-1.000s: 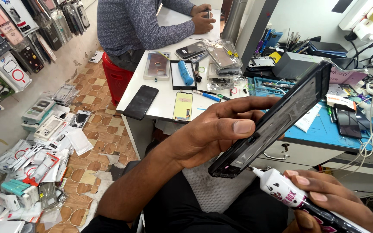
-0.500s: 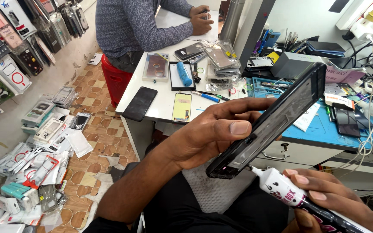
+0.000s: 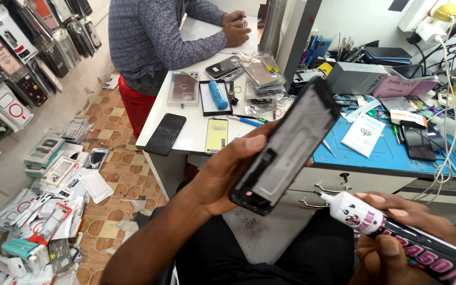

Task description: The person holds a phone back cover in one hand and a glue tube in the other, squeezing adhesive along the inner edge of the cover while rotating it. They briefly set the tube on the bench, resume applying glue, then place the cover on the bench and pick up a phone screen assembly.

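My left hand [image 3: 222,174] grips the phone frame [image 3: 286,148] tilted above my lap, thumb along its edge; my right hand [image 3: 397,237] is wrapped around the glue tube [image 3: 397,232], nozzle just beside the frame's lower corner. Squeezing hard could flood adhesive onto the panel; a loose grip could drop it.

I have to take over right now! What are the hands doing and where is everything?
Left hand: grips the black phone frame, tilted, over the lap.
Right hand: holds the glue tube, white nozzle pointing at the frame's lower end, not touching it.
Nearby: white table with phones and screens, blue mat with tools. Another person works at the far end.
Done: frame and glue in hand. I cannot tell if any glue is on the frame.
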